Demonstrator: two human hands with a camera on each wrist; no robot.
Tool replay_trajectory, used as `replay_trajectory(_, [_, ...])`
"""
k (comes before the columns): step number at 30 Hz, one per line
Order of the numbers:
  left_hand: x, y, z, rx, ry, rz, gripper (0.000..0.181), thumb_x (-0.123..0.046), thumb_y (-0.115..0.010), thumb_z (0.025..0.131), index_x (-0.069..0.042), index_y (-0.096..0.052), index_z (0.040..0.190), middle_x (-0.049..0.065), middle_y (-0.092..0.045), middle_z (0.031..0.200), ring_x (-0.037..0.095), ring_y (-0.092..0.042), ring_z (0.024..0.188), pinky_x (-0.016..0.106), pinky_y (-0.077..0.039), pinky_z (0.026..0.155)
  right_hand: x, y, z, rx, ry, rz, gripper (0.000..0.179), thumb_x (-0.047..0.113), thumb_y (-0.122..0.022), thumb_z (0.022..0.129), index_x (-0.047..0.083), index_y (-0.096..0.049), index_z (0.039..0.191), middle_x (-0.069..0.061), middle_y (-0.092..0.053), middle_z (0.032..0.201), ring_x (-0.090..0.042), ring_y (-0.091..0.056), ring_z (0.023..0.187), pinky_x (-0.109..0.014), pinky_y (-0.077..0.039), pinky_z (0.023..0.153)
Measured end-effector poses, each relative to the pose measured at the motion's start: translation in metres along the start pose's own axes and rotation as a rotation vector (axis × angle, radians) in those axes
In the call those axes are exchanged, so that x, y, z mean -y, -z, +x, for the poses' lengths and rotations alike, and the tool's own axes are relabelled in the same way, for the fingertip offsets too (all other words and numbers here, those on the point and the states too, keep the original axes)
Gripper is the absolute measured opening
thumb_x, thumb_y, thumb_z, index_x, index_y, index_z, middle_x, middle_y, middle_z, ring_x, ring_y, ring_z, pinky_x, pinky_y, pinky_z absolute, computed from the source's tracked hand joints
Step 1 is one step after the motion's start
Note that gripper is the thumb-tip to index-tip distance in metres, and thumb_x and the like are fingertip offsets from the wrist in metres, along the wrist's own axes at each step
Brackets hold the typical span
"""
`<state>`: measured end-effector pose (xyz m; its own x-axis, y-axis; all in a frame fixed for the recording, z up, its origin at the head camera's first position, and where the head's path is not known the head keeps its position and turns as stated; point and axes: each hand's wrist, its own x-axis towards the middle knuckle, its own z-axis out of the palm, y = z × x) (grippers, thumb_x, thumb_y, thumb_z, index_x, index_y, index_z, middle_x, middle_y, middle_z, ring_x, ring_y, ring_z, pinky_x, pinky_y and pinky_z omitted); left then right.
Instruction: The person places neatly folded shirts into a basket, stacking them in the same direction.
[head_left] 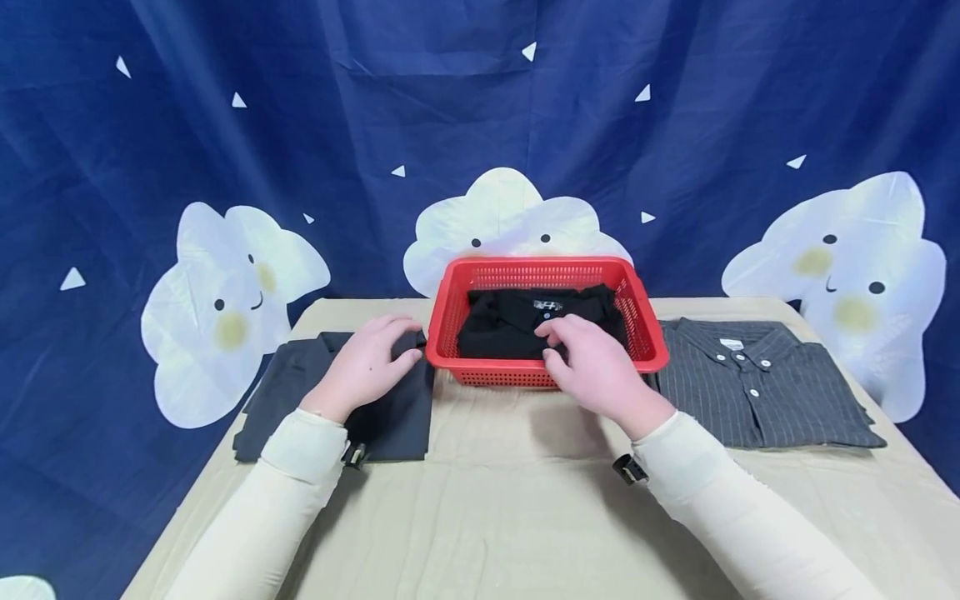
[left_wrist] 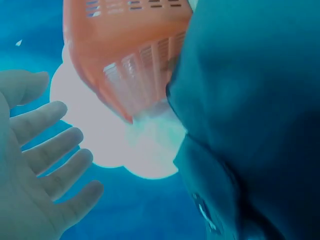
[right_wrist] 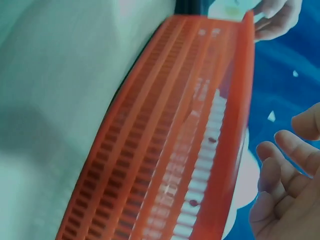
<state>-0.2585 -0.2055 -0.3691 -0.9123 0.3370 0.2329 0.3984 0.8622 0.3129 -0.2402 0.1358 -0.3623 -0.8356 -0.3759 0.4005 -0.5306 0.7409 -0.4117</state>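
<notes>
A red plastic basket (head_left: 491, 367) stands at the back middle of the table with a folded black shirt (head_left: 495, 325) inside. Over a folded dark garment (head_left: 397, 425), just left of the basket, hovers my left hand (head_left: 367, 362). In the left wrist view that hand (left_wrist: 45, 155) has its fingers spread and holds nothing. My right hand (head_left: 596, 367) is above the basket's front rim, fingers loosely bent. The right wrist view shows this hand (right_wrist: 295, 190) apart from the basket wall (right_wrist: 160, 150), with nothing in its grasp.
To the right of the basket lies a folded dark striped button-up shirt (head_left: 795, 400). A beige cloth (head_left: 480, 517) covers the table. Behind it hangs a blue curtain (head_left: 450, 100) printed with white clouds.
</notes>
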Motion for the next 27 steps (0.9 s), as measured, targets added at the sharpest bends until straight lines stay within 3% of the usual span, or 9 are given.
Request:
replay_trajectory(6, [0.021, 0.007, -0.019, 0.001, 0.057, 0.014, 0.047, -0.031, -0.063, 0.099, -0.008, -0.058, 0.140, 0.014, -0.052, 0.145, 0.034, -0.043, 0.136, 0.055, -0.033, 0.113, 0.022, -0.014, -0.008, 0.034, 0.035, 0.079, 0.024, 0.017, -0.064, 0.095, 0.015, -0.070, 0.118, 0.006, -0.064, 0.101, -0.009, -0.061, 0.085, -0.034, -0.053, 0.077])
replay_trajectory(13, [0.056, 0.019, -0.039, -0.037, 0.111, 0.019, 0.049, -0.026, -0.062, 0.100, -0.002, -0.054, 0.142, 0.022, -0.053, 0.142, 0.042, -0.044, 0.134, 0.059, -0.033, 0.110, 0.036, -0.034, -0.011, 0.161, -0.004, 0.228, 0.025, 0.017, -0.063, 0.096, 0.014, -0.069, 0.120, 0.006, -0.068, 0.106, -0.008, -0.061, 0.091, -0.034, -0.053, 0.084])
replay_trajectory(21, [0.090, 0.019, -0.061, 0.024, 0.271, -0.039, 0.056, -0.028, -0.058, 0.102, 0.001, -0.045, 0.147, 0.031, -0.044, 0.146, 0.049, -0.036, 0.137, 0.065, -0.029, 0.109, 0.047, -0.068, -0.012, 0.286, -0.060, 0.442, 0.029, 0.014, -0.060, 0.096, 0.014, -0.067, 0.124, 0.001, -0.070, 0.106, -0.009, -0.063, 0.095, -0.036, -0.053, 0.089])
replay_trajectory(27, [0.113, 0.018, -0.075, 0.043, 0.400, -0.064, 0.061, -0.029, -0.055, 0.102, 0.009, -0.038, 0.146, 0.039, -0.040, 0.144, 0.056, -0.037, 0.133, 0.068, -0.031, 0.106, 0.061, -0.090, -0.012, 0.430, -0.174, 0.750, 0.045, 0.008, -0.055, 0.096, 0.006, -0.055, 0.141, -0.017, -0.065, 0.123, -0.029, -0.071, 0.095, -0.041, -0.058, 0.083])
